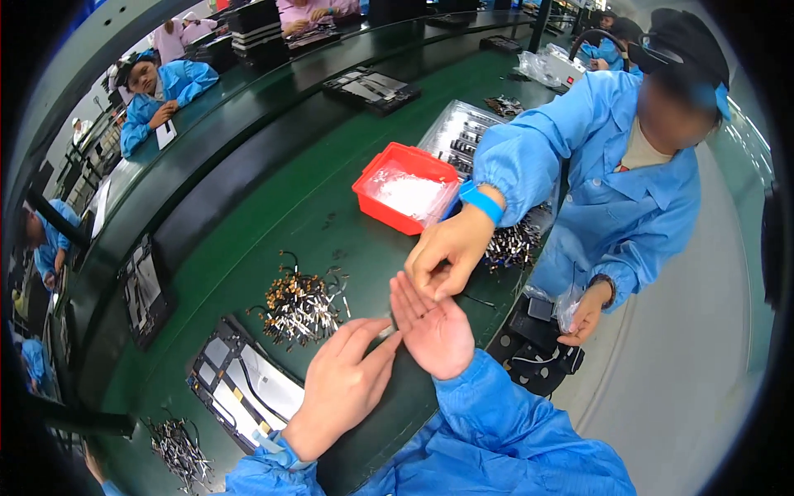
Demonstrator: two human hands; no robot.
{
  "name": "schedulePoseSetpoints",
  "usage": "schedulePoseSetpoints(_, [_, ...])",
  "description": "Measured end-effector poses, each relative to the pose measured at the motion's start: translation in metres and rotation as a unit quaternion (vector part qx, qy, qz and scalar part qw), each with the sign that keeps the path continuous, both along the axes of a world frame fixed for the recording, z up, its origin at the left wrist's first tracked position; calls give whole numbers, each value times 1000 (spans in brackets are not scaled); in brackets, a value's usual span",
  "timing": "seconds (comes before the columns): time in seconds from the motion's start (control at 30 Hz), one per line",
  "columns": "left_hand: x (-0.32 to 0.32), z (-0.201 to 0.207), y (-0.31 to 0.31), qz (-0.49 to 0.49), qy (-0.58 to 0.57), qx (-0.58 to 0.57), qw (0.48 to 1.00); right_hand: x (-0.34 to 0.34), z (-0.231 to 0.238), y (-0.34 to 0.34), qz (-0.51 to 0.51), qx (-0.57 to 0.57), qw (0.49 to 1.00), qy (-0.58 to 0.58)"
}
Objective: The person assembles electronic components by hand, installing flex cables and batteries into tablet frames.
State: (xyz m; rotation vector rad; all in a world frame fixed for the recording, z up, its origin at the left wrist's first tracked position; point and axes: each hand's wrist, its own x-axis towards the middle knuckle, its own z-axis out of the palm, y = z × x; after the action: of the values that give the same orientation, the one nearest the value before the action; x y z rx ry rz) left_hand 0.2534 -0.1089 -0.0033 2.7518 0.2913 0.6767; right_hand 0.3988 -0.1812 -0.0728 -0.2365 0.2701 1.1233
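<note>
My left hand (347,383) is closed in a pinch, and a small silvery piece (387,329) shows at its fingertips; its kind is too small to tell. Palm up, my right hand (432,331) lies open with fingers stretched out, and tiny dark specks sit on the fingers. Right above those fingers a co-worker's hand (453,248) is pinched, seemingly touching them; what it holds is hidden. Beside my left hand is a pile of small cable parts (302,310) with black, orange and silver ends. An opened flat device housing (248,380) lies by my left wrist.
On the green table (273,207), a red bin (364,202) with clear plastic stands ahead. Behind it is a clear tray (451,120) of parts. More cable piles lie right (513,244) and near left (180,450). Further housings (372,87) lie along the table. The co-worker (612,165) stands at right.
</note>
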Motion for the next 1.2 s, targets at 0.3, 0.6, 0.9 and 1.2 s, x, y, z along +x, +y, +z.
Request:
schedulePoseSetpoints(0.3, [-24, -2, 2, 26, 30, -41, 998, 23, 0, -1, 10, 62, 998, 28])
schedulePoseSetpoints(0.6, [-53, 4, -4, -2, 63, -33, 997, 25, 18, 1, 18, 80, 997, 6])
schedulePoseSetpoints(0.9, [-68, 12, -22, -21, 39, -82, 996, 39, 42, -10, 22, 206, 978, -29])
schedulePoseSetpoints(1.2, [-81, 13, -30, -7, 47, -62, 997, 97, 69, -31, -61, 188, 980, -23])
